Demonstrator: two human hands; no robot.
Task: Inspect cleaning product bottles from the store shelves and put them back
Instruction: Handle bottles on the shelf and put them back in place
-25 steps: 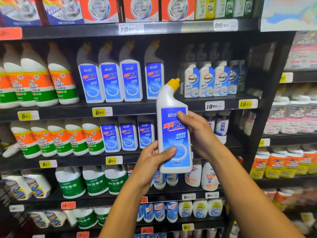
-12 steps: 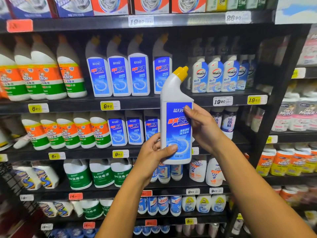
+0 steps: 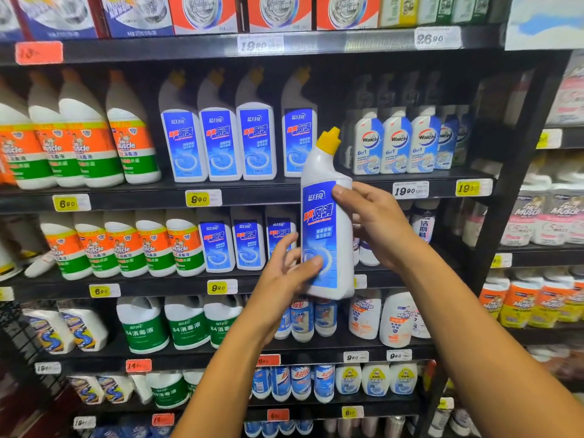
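I hold a white toilet-cleaner bottle (image 3: 325,229) with a blue label and a yellow angled cap upright in front of the shelves. My right hand (image 3: 376,222) grips its upper right side, thumb on the label. My left hand (image 3: 284,276) supports its lower left edge, thumb pressed on the label's bottom, fingers spread behind. Matching blue-label bottles (image 3: 221,143) stand in a row on the shelf (image 3: 252,191) behind, with a gap to the right of the last one.
Orange and green Mr Muscle bottles (image 3: 82,147) fill the left side. Walch bottles (image 3: 398,143) stand at the right. Green-label jugs (image 3: 186,327) sit lower down. A black upright post (image 3: 518,172) divides off another shelf bay at the right.
The bottle has turned slightly, its label now angled left. My left hand's fingers have loosened and spread behind the bottle. The view has shifted a little.
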